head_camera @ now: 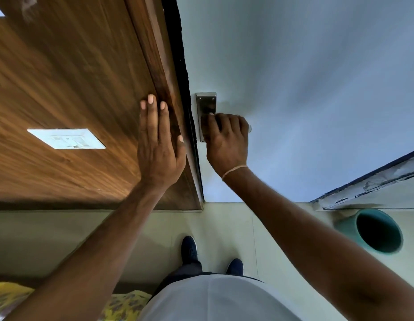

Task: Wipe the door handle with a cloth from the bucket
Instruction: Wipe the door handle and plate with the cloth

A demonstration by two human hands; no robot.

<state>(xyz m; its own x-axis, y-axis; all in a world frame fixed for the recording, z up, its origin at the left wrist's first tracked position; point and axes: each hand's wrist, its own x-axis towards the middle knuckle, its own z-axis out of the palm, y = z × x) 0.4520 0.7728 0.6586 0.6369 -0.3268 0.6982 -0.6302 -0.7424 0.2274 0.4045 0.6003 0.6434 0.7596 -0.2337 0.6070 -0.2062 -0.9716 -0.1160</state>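
The metal door handle's plate [206,103] is fixed to the pale blue-grey door [305,89], close to its left edge. My right hand [227,142] is curled around the handle lever, hiding most of it; only the lever's tip [250,129] shows. No cloth is visible in either hand. My left hand [158,144] lies flat, holding nothing, against the brown wooden panel [74,77] beside the door. A teal bucket [377,230] stands on the floor at the lower right, its inside dark.
A white switch plate [67,139] sits on the wooden panel to the left. My two dark shoes [189,249] stand on the pale tiled floor [62,239]. Yellow patterned fabric [122,306] lies at the bottom left. A worn door threshold [372,184] runs along the right.
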